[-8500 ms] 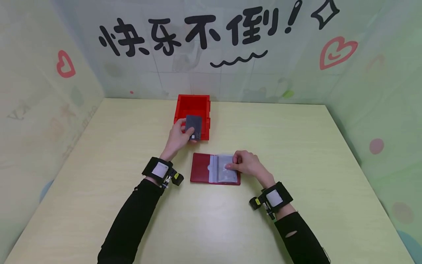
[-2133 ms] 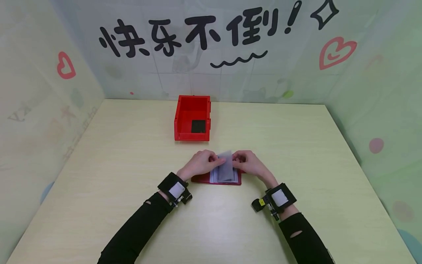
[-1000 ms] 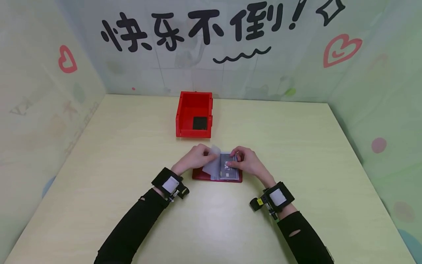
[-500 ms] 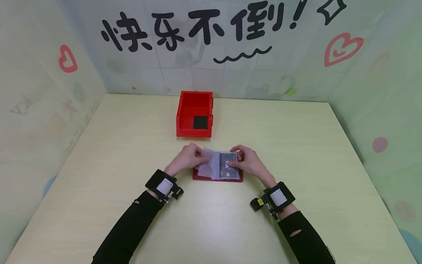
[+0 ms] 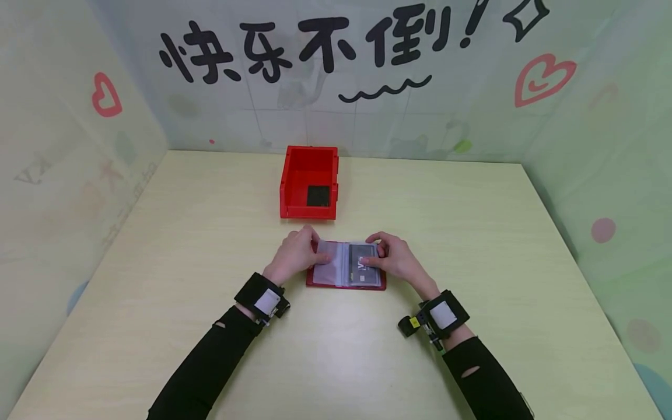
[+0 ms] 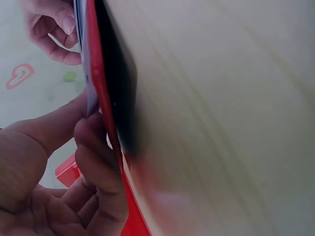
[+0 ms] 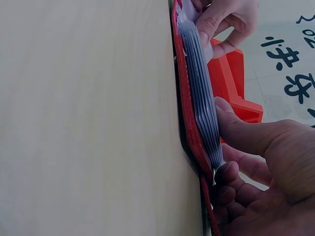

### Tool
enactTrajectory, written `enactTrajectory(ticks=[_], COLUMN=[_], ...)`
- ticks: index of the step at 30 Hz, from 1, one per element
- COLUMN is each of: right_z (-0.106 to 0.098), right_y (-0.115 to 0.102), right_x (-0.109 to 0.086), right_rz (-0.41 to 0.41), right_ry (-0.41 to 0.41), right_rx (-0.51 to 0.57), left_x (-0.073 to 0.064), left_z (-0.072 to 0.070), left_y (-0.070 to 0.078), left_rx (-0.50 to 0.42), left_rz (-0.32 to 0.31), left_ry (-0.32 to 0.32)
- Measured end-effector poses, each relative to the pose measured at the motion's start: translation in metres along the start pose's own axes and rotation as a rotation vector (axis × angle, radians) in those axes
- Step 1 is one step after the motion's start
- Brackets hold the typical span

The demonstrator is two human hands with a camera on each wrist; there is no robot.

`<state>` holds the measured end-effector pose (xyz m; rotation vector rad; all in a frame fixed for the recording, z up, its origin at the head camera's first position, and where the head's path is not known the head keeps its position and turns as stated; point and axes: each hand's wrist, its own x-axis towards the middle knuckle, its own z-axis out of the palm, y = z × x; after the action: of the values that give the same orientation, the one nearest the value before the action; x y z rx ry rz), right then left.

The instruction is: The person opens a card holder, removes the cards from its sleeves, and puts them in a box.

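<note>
Pale backdrop (image 5: 446, 125) with black lettering (image 5: 328, 55) reading "快乐不倒!", behind a light bench (image 5: 336, 344). Red card holder (image 5: 342, 265) open on the bench, its clear sleeves (image 5: 325, 273) uppermost; white lettering on the grey card (image 5: 356, 273) at right is partly covered by a thumb and not fully legible. Grip: left hand (image 5: 294, 254) pinches the holder's left side, right hand (image 5: 400, 259) its right side, thumb and fingers closed on each. Beyond: red bin (image 5: 299, 213) containing a dark square piece (image 5: 318, 196).
</note>
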<state>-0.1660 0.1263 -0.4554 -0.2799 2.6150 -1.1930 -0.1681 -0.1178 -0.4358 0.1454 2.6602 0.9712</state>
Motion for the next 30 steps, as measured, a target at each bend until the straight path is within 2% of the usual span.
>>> enactTrajectory(ticks=[4, 7, 13, 16, 24, 30], right_z=[-0.001, -0.001, 0.000, 0.000, 0.000, 0.000], right_y=[0.000, 0.001, 0.003, 0.004, 0.005, 0.006], right_x=[-0.001, -0.001, -0.002, -0.003, -0.005, -0.005], right_rz=[-0.002, -0.008, -0.023, -0.026, -0.037, -0.038], right_ry=[0.003, 0.001, 0.003, 0.003, 0.004, -0.007], right_rx=[-0.006, -0.006, -0.004, -0.003, 0.005, -0.006], left_x=[-0.001, -0.002, -0.005, -0.005, -0.001, 0.004], left_z=[0.002, 0.004, 0.010, 0.015, 0.028, 0.035], left_y=[0.001, 0.004, 0.014, 0.019, 0.028, 0.030], left_rx=[0.048, 0.048, 0.038, 0.038, -0.013, -0.008], left_rz=[-0.011, 0.002, 0.150, 0.201, 0.233, 0.236], left_ry=[0.031, 0.043, 0.046, 0.050, 0.044, 0.038])
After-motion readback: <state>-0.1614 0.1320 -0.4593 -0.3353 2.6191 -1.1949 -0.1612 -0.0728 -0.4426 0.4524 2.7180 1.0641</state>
